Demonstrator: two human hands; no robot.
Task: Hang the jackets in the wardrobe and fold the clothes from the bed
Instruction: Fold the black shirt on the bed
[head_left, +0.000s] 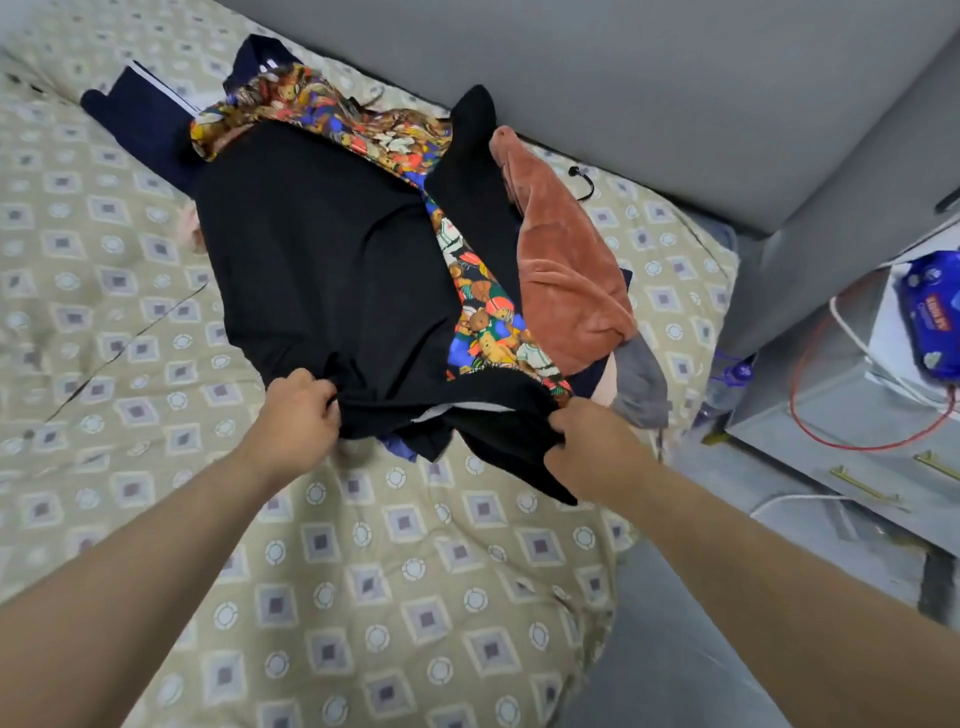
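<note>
Head view: left hand (298, 415) and right hand (587, 441) pinch black garment (322, 249), maybe shirt.

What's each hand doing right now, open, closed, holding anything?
Left hand: fingers curled, gripping the near edge of the black garment.
Right hand: fingers curled, gripping the same black garment at its other near corner.

Blue packet (932, 317), red cable (852, 448)

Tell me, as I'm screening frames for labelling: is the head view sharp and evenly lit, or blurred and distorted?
Head view: soft, even light, no glare; wide-angle bending toward the edges; the black garment is so dark its folds barely show; the blue packet at the right edge is smeared.
</note>
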